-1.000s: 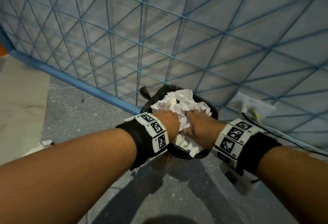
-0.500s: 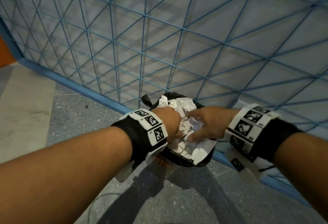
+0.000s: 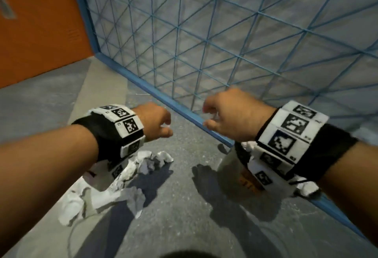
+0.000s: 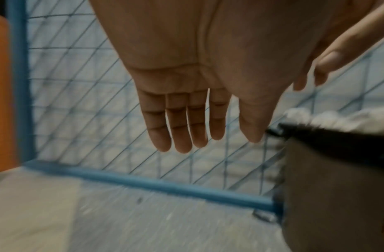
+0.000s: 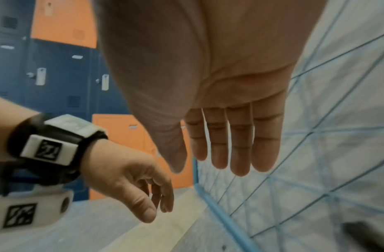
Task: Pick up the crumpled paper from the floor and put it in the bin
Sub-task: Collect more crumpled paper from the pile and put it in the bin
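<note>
Crumpled white paper lies spread on the grey floor, partly hidden under my left forearm. The bin, with a black liner, stands against the blue fence, mostly hidden under my right wrist; white paper sticks up above its rim. My left hand hangs in the air, fingers straight, holding nothing. My right hand is raised above and beyond the bin, fingers straight and empty. The left hand also shows in the right wrist view.
A blue wire-mesh fence with a thick bottom rail runs diagonally close ahead of both hands. Orange and blue lockers stand to the left. A paler floor strip runs along the left.
Both hands were pushing paper down into the bin; now they have lifted off, moved apart and are empty. The view has swung left, bringing the floor paper into sight.
</note>
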{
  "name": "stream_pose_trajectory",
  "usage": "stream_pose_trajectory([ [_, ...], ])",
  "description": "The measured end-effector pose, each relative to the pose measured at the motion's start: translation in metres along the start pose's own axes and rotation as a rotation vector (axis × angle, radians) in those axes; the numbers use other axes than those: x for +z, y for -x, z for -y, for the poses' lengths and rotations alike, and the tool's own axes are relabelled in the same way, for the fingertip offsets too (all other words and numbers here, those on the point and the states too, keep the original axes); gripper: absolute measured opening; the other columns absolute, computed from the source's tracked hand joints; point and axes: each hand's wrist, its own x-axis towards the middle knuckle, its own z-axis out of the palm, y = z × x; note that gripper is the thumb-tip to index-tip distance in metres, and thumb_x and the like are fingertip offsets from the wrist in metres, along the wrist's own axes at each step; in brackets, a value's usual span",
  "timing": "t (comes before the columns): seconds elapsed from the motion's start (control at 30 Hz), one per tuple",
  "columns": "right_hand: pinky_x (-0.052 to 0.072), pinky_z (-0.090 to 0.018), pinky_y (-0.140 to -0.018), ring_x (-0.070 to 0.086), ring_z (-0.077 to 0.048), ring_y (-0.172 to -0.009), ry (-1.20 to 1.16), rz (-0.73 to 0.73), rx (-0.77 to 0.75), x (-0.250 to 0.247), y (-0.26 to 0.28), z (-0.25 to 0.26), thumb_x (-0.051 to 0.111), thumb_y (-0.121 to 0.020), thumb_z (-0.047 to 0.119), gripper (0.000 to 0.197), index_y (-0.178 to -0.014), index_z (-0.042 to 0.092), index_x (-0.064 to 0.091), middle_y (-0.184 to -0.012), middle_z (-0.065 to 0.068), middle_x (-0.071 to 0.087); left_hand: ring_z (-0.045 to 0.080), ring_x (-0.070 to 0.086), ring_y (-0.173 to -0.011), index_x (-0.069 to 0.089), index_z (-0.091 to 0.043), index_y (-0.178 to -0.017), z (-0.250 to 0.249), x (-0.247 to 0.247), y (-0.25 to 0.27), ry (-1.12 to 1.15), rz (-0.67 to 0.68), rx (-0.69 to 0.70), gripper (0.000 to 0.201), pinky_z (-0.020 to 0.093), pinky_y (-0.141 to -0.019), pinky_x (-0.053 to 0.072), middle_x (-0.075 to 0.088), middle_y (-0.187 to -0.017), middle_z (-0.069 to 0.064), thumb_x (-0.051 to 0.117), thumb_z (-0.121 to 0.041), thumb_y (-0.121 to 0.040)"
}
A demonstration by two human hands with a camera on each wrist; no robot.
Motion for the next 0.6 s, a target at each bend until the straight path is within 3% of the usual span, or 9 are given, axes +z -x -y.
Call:
stream_pose_trajectory([
  [0.13,0.050,-0.039,-0.087,0.057,-0.032,-0.109,-0.003,0.169,-0.048,0.052,-0.039,0.049,0.059,-0.086,0.039,0.036,-0.117,0.021,0.057,-0.120,-0.009,0.059,0.026,0.055,-0.117,0.057,-0.020,-0.124,0.066,0.060,0.012,0.021,0.161,-0.156,0.043,0.029,-0.094,0.043,0.059,-0.126,0.008,0.058,-0.043,-0.088],
  [0.23,0.048,-0.036,-0.086,0.056,-0.031,-0.109,-0.079,0.279,-0.020,0.105,-0.069,0.066,0.062,-0.084,0.042,0.043,-0.120,0.021,0.055,-0.122,-0.010,0.054,0.027,0.055,-0.117,0.052,-0.022,-0.127,0.089,0.099,0.017,0.057,0.206,-0.180,0.043,0.030,-0.093,0.044,0.056,-0.127,0.008,0.055,-0.041,-0.088],
  [0.37,0.048,-0.039,-0.093,0.052,-0.033,-0.111,-0.189,0.372,0.082,0.173,-0.103,0.082,0.067,-0.077,0.047,0.057,-0.126,0.024,0.050,-0.128,-0.010,0.044,0.030,0.053,-0.118,0.042,-0.023,-0.135,0.092,0.148,0.017,0.135,0.248,-0.186,0.050,0.034,-0.094,0.044,0.046,-0.132,0.009,0.054,-0.039,-0.089],
  [0.5,0.042,-0.048,-0.100,0.040,-0.040,-0.122,-0.252,0.361,0.182,0.219,-0.124,0.096,0.066,-0.071,0.058,0.065,-0.125,0.029,0.047,-0.139,-0.010,0.031,0.033,0.049,-0.117,0.041,-0.024,-0.133,0.088,0.181,0.008,0.181,0.279,-0.308,0.055,0.041,-0.088,0.046,0.039,-0.131,0.010,0.059,-0.042,-0.084],
  [0.6,0.042,-0.046,-0.098,0.043,-0.039,-0.118,-0.324,0.364,0.227,0.245,-0.134,0.104,0.063,-0.070,0.062,0.063,-0.121,0.028,0.050,-0.132,-0.010,0.035,0.033,0.045,-0.119,0.043,-0.024,-0.132,0.087,0.199,0.002,0.209,0.309,-0.351,0.049,0.042,-0.090,0.044,0.039,-0.131,0.009,0.055,-0.041,-0.088],
])
